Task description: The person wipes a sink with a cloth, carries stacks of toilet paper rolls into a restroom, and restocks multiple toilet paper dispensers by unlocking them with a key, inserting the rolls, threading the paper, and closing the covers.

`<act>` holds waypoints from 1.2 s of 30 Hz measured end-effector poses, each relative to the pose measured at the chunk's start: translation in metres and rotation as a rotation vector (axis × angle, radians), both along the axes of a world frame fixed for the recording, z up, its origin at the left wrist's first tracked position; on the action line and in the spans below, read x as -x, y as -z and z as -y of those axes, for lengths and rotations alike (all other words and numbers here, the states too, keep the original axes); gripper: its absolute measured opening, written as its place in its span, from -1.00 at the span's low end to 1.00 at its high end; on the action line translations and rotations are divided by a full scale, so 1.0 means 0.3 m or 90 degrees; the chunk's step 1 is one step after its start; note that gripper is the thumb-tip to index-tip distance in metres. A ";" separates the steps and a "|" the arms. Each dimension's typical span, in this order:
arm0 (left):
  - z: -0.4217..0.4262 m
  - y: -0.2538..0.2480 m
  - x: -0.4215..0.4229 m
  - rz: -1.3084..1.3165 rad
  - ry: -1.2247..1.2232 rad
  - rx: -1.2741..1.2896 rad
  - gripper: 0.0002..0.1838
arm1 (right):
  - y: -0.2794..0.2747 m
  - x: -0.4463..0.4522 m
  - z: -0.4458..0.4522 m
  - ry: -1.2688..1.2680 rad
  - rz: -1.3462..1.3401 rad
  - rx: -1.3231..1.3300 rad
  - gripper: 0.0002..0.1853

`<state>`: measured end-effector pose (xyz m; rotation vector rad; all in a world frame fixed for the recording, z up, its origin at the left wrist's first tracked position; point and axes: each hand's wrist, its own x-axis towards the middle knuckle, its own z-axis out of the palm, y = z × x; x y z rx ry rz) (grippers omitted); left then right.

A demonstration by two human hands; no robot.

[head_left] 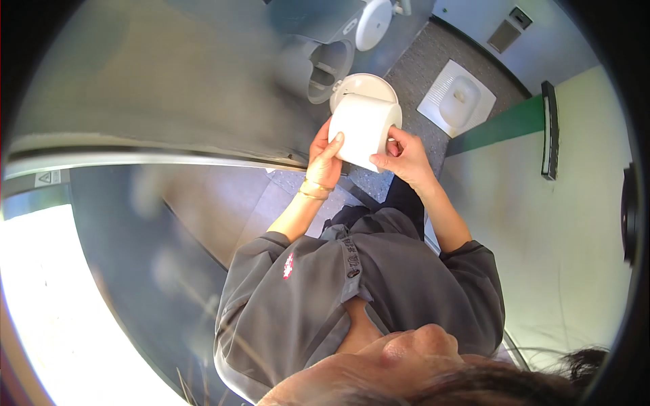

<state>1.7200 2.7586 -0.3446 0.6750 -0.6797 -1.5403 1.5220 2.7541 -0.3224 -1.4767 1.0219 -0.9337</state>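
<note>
A large white toilet paper roll (pixel 364 130) is held between my two hands in front of my body. My left hand (pixel 325 161), with thin bracelets at the wrist, grips the roll's left side, its thumb lying on the paper. On the other side my right hand (pixel 406 157) has its thumb against the lower edge and its fingers bent at the roll's end, partly hidden. Just beyond the roll is a round whitish cover (pixel 369 85), partly covered by the paper. Beside it sits an open grey round holder (pixel 330 71).
A white squat toilet (pixel 459 98) is set in the dark speckled floor (pixel 423 71) ahead to the right. A white round part (pixel 373 26) is near the top. A pale panel with a black handle (pixel 549 130) stands at right. A blurred grey panel (pixel 156 81) fills the upper left.
</note>
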 end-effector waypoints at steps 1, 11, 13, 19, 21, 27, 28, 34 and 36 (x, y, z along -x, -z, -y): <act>0.011 -0.021 0.007 0.033 -0.022 0.016 -0.46 | -0.002 -0.022 -0.005 0.022 -0.004 0.022 -0.62; -0.054 -0.046 -0.019 0.576 -0.241 0.144 -0.40 | 0.169 -0.293 0.301 0.258 0.090 0.164 -0.69; -0.148 -0.010 -0.041 0.582 -0.196 0.099 -0.51 | 0.223 -0.340 0.368 0.277 0.045 0.228 -0.62; -0.332 0.116 -0.133 0.449 -0.119 -0.123 -0.61 | 0.225 -0.476 0.427 0.298 0.094 0.223 -0.60; -0.377 0.188 -0.179 0.439 -0.120 -0.154 -0.65 | 0.244 -0.516 0.445 0.266 0.171 0.180 -0.63; -0.451 0.240 -0.212 0.416 -0.085 -0.272 -0.70 | 0.176 -0.439 0.438 0.150 -0.062 0.224 -0.64; -0.452 0.249 -0.206 0.411 -0.072 -0.283 -0.71 | 0.198 -0.417 0.448 0.102 -0.083 0.225 -0.67; -0.431 0.257 -0.158 0.405 -0.013 -0.286 -0.74 | 0.283 -0.356 0.559 0.099 -0.107 0.207 -0.74; -0.426 0.246 -0.151 0.404 -0.012 -0.292 -0.75 | 0.301 -0.345 0.598 0.114 -0.202 0.141 -0.73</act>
